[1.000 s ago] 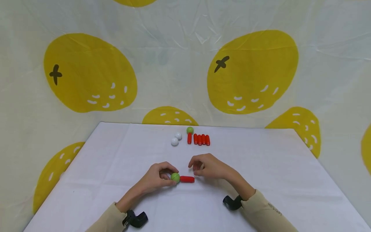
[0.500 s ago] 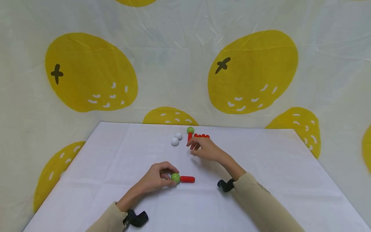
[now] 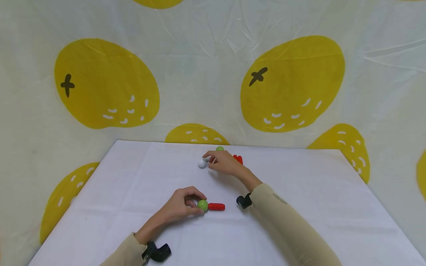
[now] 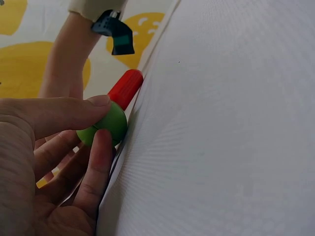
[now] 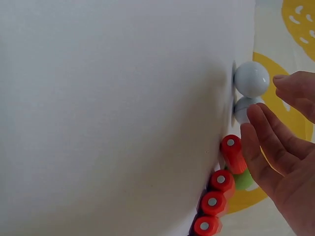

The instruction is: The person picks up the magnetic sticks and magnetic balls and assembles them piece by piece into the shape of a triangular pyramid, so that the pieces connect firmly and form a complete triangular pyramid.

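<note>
Green plastic ball [image 3: 202, 205], joined to a short red plastic rod [image 3: 216, 207] near the table's middle, is pinched by the left hand [image 3: 181, 205], while the right hand [image 3: 222, 162], fingers loosely spread, reaches two glossy white balls [image 3: 202, 163] at the white-clothed table's [image 3: 299, 192] far edge.

Head camera high and set back, facing forward and down over the white cloth-covered table [image 3: 299, 192], left wrist camera low and close along it, right wrist camera close above, each sharing that table with the head view
</note>
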The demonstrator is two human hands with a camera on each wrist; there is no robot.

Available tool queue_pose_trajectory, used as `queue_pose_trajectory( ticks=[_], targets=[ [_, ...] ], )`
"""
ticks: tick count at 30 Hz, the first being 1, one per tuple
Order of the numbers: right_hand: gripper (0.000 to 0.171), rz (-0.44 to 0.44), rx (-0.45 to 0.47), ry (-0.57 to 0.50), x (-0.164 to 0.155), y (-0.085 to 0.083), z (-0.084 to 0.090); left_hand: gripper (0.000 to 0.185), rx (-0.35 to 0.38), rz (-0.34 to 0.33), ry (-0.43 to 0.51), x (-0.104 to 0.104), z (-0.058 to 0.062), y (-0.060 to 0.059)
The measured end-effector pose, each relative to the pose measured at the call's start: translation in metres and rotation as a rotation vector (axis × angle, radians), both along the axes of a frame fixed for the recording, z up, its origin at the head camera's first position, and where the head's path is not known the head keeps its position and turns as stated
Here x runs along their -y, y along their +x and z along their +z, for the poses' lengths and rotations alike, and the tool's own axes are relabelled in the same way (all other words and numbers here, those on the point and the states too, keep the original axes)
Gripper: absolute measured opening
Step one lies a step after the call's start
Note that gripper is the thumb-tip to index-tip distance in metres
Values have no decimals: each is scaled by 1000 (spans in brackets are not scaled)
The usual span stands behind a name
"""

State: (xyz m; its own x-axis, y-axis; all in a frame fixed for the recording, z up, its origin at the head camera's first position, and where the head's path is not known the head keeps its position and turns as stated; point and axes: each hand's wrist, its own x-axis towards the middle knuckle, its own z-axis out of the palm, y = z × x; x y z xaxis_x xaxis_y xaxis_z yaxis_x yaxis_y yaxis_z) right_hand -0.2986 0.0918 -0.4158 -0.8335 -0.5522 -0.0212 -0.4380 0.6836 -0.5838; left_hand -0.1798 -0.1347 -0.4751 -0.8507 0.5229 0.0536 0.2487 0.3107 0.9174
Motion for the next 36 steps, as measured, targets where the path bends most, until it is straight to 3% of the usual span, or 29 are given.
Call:
queue_pose_trajectory(
  ticks=[15, 30, 36],
  targets=[
    [36, 6, -52, 189, 23, -3, 0, 35, -4, -6, 25, -3, -5, 1],
    [29, -47, 10, 224, 23, 3, 3, 34, 6, 3, 5, -2, -3, 1],
    [27, -18, 9, 167, 20, 8, 3, 35, -8, 9, -6, -1, -1, 0]
  ],
)
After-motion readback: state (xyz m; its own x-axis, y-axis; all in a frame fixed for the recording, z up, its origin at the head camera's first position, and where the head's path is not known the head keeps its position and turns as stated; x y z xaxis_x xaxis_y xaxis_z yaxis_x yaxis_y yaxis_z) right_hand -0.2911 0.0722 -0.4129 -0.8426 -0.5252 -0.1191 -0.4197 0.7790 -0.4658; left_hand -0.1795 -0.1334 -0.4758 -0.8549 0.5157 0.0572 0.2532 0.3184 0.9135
